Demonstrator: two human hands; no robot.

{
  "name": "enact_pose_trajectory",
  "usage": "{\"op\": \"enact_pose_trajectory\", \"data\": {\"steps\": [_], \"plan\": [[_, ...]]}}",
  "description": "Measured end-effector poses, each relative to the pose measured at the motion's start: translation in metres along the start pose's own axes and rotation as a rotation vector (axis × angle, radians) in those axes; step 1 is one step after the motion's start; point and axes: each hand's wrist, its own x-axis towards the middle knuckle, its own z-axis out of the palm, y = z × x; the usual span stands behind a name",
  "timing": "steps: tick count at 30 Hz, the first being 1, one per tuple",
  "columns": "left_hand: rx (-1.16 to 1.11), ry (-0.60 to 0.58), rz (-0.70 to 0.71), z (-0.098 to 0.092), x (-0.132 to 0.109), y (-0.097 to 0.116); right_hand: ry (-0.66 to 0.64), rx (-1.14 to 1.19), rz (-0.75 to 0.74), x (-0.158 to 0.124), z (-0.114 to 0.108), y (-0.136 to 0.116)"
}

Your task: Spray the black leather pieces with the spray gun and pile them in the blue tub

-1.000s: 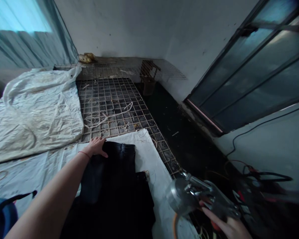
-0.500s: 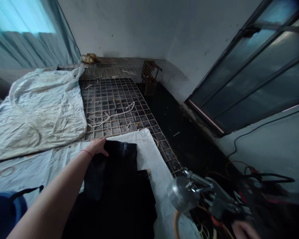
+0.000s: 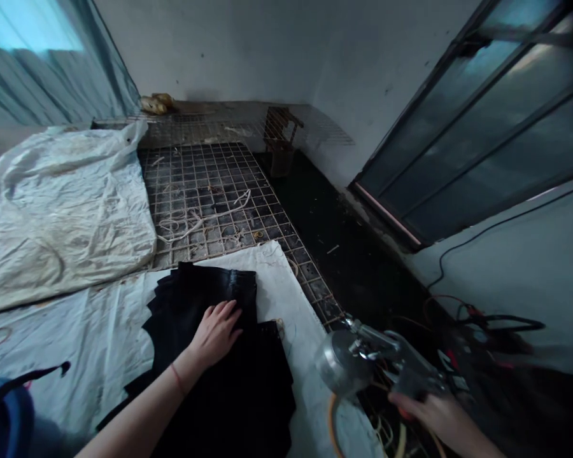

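My left hand (image 3: 218, 334) rests on a pile of dark cloth (image 3: 191, 305), palm down with its fingers a little apart. The cloth has stepped, jagged edges and lies over a white sheet (image 3: 267, 286). At the lower right my right hand (image 3: 434, 413) is closed around the handle end of a spray gun (image 3: 346, 362) with a round silver cup. Part of its grip is hidden. A tan hose (image 3: 333, 423) curves below the cup.
Wire mesh (image 3: 205, 184) with loose cords spans the table beyond the cloth. Crumpled white plastic sheeting (image 3: 71, 210) lies left, a blue bucket (image 3: 16, 420) lower left. A dark stool (image 3: 279, 140) stands farther back. A black cable (image 3: 496, 219) runs along the right wall.
My left hand has moved right and nearer, from the cloth's far left edge onto its middle, and the cloth's left side now lies flat. My right hand has come up onto the spray gun's handle.
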Motion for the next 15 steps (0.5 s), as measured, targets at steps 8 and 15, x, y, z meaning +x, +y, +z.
{"op": "enact_pose_trajectory", "data": {"steps": [8,15], "plan": [[-0.035,-0.035,-0.085,0.031,-0.021,-0.018,-0.450,0.190,0.057,0.028,0.016,-0.055],[-0.059,0.006,-0.079,0.041,-0.023,-0.022,-0.777,0.137,0.017,0.039,0.040,-0.124]]}}
